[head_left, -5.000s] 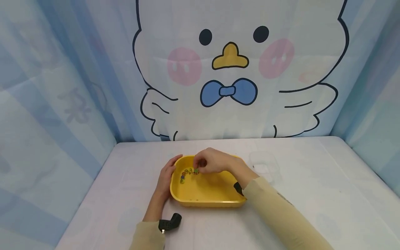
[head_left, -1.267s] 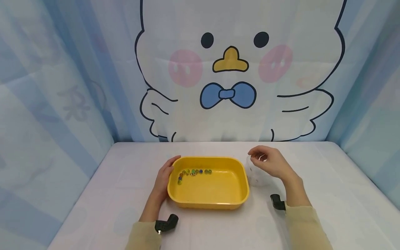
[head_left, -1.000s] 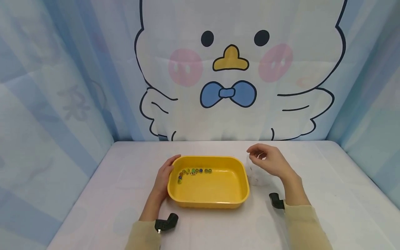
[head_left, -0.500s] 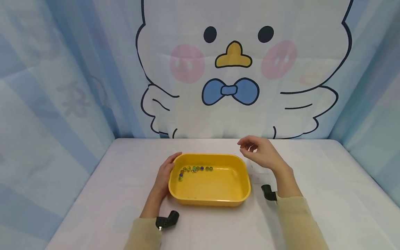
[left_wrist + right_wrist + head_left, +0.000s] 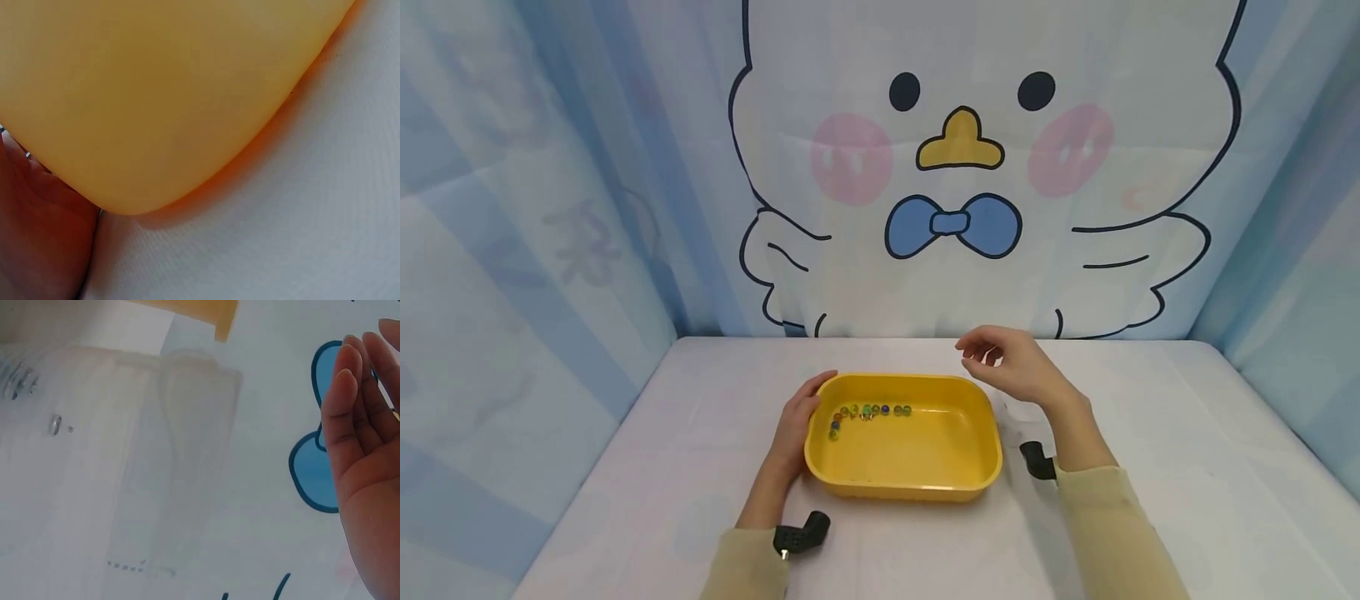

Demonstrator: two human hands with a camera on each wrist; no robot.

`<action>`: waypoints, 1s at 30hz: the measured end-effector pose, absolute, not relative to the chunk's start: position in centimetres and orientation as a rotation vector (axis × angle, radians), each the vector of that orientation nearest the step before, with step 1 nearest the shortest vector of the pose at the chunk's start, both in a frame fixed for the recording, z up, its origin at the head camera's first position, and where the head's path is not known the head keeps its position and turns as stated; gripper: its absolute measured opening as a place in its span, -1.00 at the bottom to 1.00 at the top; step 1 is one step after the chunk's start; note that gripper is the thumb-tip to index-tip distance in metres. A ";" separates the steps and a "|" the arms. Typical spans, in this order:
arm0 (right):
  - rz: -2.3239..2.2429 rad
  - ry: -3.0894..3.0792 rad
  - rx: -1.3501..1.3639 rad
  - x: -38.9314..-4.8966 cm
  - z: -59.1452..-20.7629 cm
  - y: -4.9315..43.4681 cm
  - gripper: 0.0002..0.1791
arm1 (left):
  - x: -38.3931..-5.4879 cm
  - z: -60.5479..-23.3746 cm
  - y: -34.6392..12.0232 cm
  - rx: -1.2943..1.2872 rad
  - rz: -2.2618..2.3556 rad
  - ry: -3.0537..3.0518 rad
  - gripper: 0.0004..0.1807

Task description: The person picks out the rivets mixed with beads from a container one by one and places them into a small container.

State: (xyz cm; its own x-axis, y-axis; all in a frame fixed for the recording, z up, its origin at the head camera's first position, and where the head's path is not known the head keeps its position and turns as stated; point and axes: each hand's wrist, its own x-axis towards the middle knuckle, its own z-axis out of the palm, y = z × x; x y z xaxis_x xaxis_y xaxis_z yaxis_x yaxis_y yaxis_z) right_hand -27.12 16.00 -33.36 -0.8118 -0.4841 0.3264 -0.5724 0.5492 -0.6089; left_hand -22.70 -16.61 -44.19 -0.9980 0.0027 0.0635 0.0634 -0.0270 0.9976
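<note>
Left grip (image 5: 790, 423): loose fingers touch the edge of the yellow tray (image 5: 917, 457) at ten o'clock.
Right grip (image 5: 1011, 367): softly bent, small gap at the thumb, past the tray's edge at one o'clock.
Beads (image 5: 867, 411): bent row inside, near the edge, nine to twelve o'clock.
Room: tray floor, one to eight o'clock; tabletop (image 5: 880, 550) outside six.
Clear box (image 5: 94, 475): near three o'clock.

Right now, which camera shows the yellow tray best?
The head view: it shows nearly the whole yellow tray from above, the left hand at its left side. The left wrist view shows only a rounded corner up close; the right wrist view, only a piece at the picture's top.
</note>
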 end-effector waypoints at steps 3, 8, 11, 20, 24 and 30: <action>1.109 -2.658 0.937 -27.2 -33.3 15.5 -0.81 | -22.7 -44.2 -16.7 -0.075 -2.222 -2.156 -0.46; 1.098 -2.665 1.001 -27.3 -33.0 14.7 -0.81 | -22.8 -44.3 -16.8 -0.079 -2.230 -2.148 -0.46; 1.081 -2.674 1.029 -27.5 -33.0 14.3 -0.81 | -22.9 -44.3 -16.8 -0.077 -2.240 -2.145 -0.46; 1.067 -2.704 1.067 -27.9 -33.0 13.5 -0.82 | -22.9 -44.5 -16.7 -0.071 -2.256 -2.131 -0.46; 1.050 -2.728 1.079 -27.9 -33.0 13.1 -0.82 | -23.0 -44.5 -16.7 -0.064 -2.262 -2.127 -0.45; 1.028 -2.747 1.104 -28.2 -32.6 12.6 -0.82 | -23.0 -44.5 -16.6 -0.063 -2.245 -2.137 -0.45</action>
